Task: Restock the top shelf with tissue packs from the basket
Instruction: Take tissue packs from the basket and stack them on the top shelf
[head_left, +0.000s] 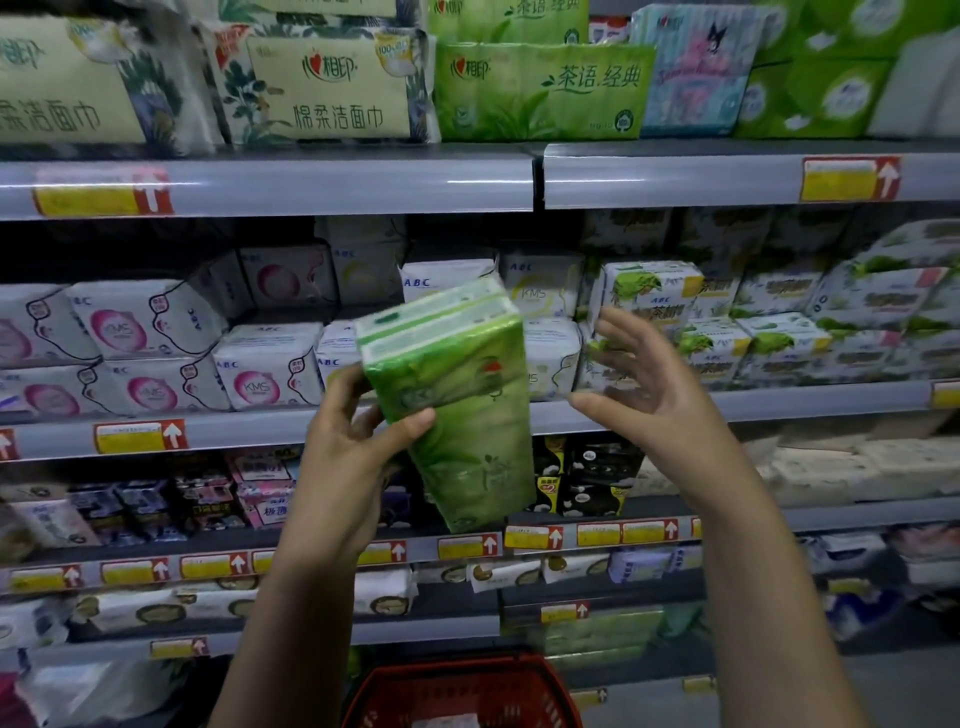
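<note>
A green tissue pack (457, 395) is held up on end in front of the middle shelves, its top tilted left. My left hand (358, 441) grips its left edge, thumb across the front. My right hand (644, 384) hovers just right of the pack with fingers spread, apart from it and holding nothing. On the top shelf (270, 184) stands a matching green tissue pack (543, 93) with cream packs to its left. The red basket (462, 691) sits low at the bottom centre, below my arms.
Blue and green packs (696, 73) fill the top shelf to the right. White pad packets (270, 364) crowd the second shelf (779, 402) behind my hands. Lower shelves carry dark and pale packets. Yellow and red price tags line each shelf edge.
</note>
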